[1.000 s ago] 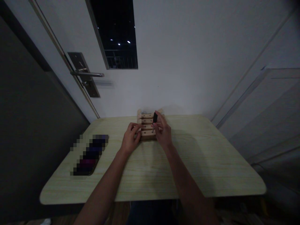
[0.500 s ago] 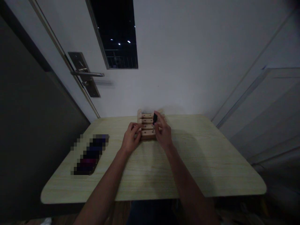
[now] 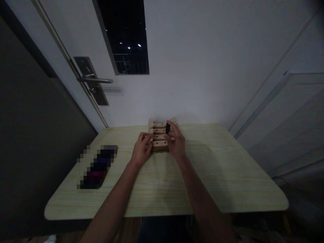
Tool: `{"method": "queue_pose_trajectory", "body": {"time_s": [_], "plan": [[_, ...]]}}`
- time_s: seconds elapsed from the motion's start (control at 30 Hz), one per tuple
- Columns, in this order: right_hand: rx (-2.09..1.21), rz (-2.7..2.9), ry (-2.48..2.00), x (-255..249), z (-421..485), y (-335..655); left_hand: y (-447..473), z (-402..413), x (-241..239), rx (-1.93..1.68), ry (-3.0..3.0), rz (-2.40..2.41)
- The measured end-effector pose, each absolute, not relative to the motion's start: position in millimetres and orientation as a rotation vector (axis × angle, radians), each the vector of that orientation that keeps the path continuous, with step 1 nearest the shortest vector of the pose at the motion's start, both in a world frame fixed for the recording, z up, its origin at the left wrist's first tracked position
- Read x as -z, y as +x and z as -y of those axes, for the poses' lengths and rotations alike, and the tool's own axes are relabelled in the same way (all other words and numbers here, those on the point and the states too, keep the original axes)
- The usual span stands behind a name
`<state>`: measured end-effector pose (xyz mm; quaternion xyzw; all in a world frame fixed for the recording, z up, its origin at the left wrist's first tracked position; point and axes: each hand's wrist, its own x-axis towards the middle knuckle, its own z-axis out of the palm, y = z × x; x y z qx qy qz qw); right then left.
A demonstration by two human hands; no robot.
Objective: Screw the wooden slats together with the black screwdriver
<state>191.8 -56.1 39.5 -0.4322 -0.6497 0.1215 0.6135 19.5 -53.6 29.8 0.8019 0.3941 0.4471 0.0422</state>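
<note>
A small slatted wooden piece stands at the back of the table, with dark holes or screw heads in its slats. My left hand grips its left side, fingers over the edge and thumb at the front. In my right hand is a black-handled screwdriver, held nearly upright between fingers and thumb. Its thin metal shaft points down at the front slat, near that slat's right end. Whether the tip sits in a screw is too small to tell. My right hand covers part of the wooden piece's right side.
The pale wood-grain table has its back edge against a white door. A metal door handle juts out at the upper left. A dark, pixelated phone-like object lies at the table's left.
My right fingers have shifted slightly around the screwdriver's handle, and its black handle now looks a little more upright. My left hand and the wooden piece have stayed in place.
</note>
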Motion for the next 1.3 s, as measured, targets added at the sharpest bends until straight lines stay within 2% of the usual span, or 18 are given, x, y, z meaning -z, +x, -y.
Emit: {"method": "queue_pose_trajectory", "body": {"time_s": [0.4, 0.8, 1.3], "plan": [[-0.317, 1.557, -0.974, -47.5, 62.3, 193.4, 18.9, 51.7, -27.8, -1.384, 2.468, -1.200], [-0.165, 1.557, -1.027, -45.0, 59.1, 187.9, 18.3, 51.0, -26.8, -1.358, 2.439, -1.208], [-0.312, 1.563, -1.028, -46.2, 61.7, 192.3, 18.2, 51.9, -26.8, -1.366, 2.447, -1.216]]}}
